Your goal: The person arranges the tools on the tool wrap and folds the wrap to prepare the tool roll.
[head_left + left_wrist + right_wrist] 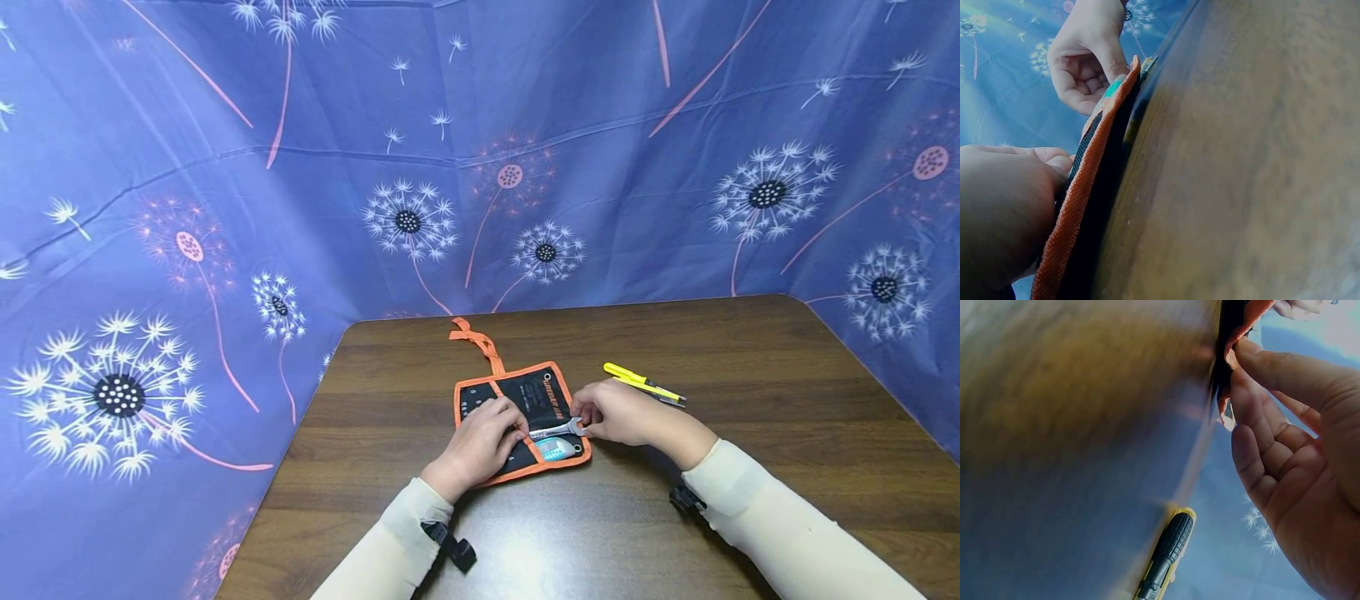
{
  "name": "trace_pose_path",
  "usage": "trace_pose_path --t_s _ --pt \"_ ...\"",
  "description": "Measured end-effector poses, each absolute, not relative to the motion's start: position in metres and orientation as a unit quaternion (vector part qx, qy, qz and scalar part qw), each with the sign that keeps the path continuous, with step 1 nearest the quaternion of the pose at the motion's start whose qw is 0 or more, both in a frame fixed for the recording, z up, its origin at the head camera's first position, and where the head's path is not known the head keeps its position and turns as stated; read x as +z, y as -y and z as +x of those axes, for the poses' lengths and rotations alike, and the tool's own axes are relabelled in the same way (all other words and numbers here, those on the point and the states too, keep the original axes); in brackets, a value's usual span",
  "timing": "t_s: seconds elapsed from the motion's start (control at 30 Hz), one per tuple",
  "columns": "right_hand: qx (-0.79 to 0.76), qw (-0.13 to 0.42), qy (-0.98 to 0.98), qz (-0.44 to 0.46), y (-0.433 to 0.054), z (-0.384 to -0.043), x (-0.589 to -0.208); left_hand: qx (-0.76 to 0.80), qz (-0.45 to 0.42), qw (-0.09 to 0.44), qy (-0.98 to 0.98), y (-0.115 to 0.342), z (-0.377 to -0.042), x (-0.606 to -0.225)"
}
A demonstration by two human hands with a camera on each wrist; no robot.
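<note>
A black tool pouch (525, 400) with orange trim lies unfolded on the table. A silver open-ended wrench (558, 430) sits in its pocket, the jaw end sticking out to the right. Below the wrench, a teal-and-white item (557, 450) pokes from the same pocket; its kind is unclear. My left hand (483, 442) pinches the pouch at the orange pocket band, partly covering the pocket. With thumb and forefinger, my right hand (1297, 419) pinches the pouch's orange right edge, beside the wrench's end.
Right of the pouch lie a yellow pen-like item (637, 379) and a dark-gripped pen-like tool (1169, 550), side by side. An orange tie strap (480, 340) stretches from the pouch toward the back edge of the brown table (375, 392). Behind hangs a blue dandelion-print cloth (480, 108).
</note>
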State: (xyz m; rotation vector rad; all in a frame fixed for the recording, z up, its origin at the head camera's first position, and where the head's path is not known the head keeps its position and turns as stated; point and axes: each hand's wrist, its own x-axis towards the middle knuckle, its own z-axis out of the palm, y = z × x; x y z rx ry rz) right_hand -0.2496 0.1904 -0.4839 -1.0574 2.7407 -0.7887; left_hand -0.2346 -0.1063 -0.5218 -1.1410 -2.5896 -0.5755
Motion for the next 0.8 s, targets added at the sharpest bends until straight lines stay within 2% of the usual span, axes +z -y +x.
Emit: trace_pose_path --t_s 0.8 --pt "-0.268 0.077 -0.886 -0.370 -0.166 -0.249 -0.475 -0.205 -0.390 0.121 0.889 0.106 -0.234 -0.517"
